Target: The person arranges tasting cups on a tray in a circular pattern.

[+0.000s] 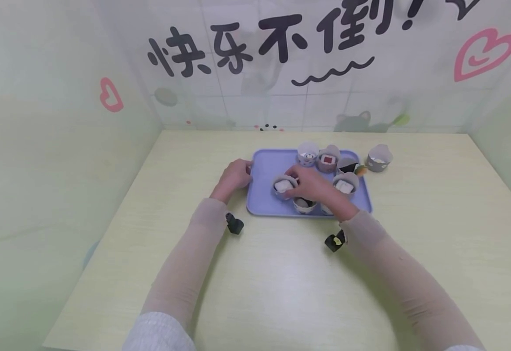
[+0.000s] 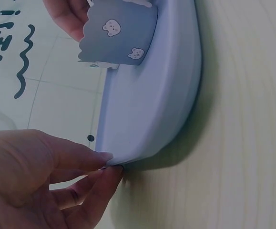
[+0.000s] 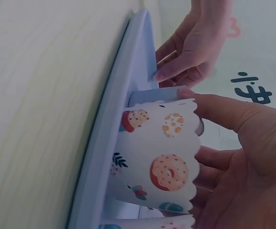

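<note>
My left hand [image 1: 237, 174] pinches the left rim of a light blue tray [image 1: 262, 168], its thumb on top in the left wrist view. My right hand [image 1: 311, 184] grips a blue-grey paper baking cup [image 2: 121, 33] printed with bear faces, near the tray's left side. Something white sits inside that cup. Beside it, at the tray's front, stands a white paper cup with doughnut prints [image 3: 157, 152], dark and grey bits inside it. The right wrist view shows my right thumb at the held cup's rim, partly behind the doughnut cup.
Several more filled cups stand on the tray's right half, including one with a dark red square [image 1: 328, 160] and one with a white block [image 1: 344, 186]. Another cup [image 1: 379, 158] stands on the pale wooden table [image 1: 282, 282], right of the tray. A lettered wall [image 1: 246, 107] rises behind.
</note>
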`<state>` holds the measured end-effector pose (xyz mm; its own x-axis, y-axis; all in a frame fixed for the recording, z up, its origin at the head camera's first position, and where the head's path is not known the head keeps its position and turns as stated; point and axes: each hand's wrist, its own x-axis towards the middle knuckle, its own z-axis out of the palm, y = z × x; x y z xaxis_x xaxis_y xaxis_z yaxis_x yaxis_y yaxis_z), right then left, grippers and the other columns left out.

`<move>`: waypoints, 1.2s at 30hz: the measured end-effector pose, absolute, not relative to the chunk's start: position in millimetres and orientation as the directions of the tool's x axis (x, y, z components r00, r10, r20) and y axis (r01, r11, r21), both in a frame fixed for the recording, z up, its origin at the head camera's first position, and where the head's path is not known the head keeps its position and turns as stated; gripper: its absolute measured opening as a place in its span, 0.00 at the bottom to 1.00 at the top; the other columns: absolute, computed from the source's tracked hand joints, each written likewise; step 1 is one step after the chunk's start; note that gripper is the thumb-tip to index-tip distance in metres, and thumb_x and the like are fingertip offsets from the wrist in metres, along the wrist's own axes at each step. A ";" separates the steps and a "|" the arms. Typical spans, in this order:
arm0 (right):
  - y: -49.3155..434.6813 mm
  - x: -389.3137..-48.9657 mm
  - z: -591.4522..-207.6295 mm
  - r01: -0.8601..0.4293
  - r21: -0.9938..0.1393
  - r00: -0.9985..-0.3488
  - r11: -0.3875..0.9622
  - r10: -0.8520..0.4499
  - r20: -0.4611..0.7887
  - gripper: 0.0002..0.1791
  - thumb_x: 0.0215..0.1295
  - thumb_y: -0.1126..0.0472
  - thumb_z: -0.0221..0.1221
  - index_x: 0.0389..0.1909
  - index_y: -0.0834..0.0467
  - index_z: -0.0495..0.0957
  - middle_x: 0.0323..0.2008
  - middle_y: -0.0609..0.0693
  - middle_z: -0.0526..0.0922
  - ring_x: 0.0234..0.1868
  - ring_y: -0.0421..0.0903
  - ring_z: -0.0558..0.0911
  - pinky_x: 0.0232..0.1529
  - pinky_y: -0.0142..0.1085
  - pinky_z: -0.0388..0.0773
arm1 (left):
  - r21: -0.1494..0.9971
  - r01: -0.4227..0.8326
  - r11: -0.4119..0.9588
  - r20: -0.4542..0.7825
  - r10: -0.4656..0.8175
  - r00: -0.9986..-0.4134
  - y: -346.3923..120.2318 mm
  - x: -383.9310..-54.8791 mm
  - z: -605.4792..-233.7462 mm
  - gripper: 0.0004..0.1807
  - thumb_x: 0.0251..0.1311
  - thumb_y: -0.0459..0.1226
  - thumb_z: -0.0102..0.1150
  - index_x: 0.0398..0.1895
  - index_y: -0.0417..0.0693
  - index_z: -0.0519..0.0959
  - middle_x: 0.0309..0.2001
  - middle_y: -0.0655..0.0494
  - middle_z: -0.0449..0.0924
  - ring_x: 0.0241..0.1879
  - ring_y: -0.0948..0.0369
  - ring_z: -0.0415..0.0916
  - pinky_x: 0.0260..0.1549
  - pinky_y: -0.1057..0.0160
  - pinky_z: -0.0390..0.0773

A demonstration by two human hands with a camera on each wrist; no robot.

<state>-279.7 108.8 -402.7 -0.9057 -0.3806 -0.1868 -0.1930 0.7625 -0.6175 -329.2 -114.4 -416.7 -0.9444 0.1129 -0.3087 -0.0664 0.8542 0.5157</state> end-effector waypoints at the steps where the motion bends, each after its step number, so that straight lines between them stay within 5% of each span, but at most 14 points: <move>1: 109.6 -279.3 -401.5 -0.197 -0.617 -0.905 0.762 -0.384 -0.185 0.33 0.61 0.53 0.68 0.64 0.61 0.71 0.61 0.59 0.77 0.60 0.56 0.78 0.61 0.49 0.75 | 0.514 -0.066 0.855 -0.310 0.113 -0.944 -114.5 -329.4 -416.5 0.34 0.63 0.28 0.53 0.74 0.45 0.63 0.42 0.46 0.78 0.36 0.57 0.73 0.31 0.67 0.71; 17: 138.6 -281.2 -372.6 -0.176 -0.708 -0.936 0.684 -0.338 -0.095 0.29 0.67 0.56 0.63 0.65 0.65 0.70 0.63 0.64 0.76 0.64 0.60 0.76 0.64 0.52 0.74 | 0.508 -0.069 0.859 -0.314 0.110 -0.943 -115.9 -330.8 -417.5 0.35 0.63 0.28 0.53 0.75 0.46 0.62 0.40 0.48 0.77 0.35 0.57 0.72 0.31 0.67 0.71; 36: 214.6 -283.9 -333.6 -0.050 -0.742 -0.998 0.668 -0.055 0.018 0.30 0.69 0.53 0.61 0.67 0.63 0.68 0.67 0.64 0.71 0.69 0.62 0.71 0.67 0.56 0.70 | 0.529 -0.068 0.846 -0.312 0.119 -0.943 -114.8 -328.8 -416.0 0.34 0.63 0.28 0.52 0.75 0.45 0.62 0.39 0.47 0.76 0.33 0.58 0.72 0.30 0.67 0.72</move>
<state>-283.9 214.6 -333.6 -0.9983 -0.0546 0.0179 -0.0498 0.6683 -0.7423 -328.8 -114.8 -416.0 -0.9426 0.1193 -0.3120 -0.0683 0.8456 0.5295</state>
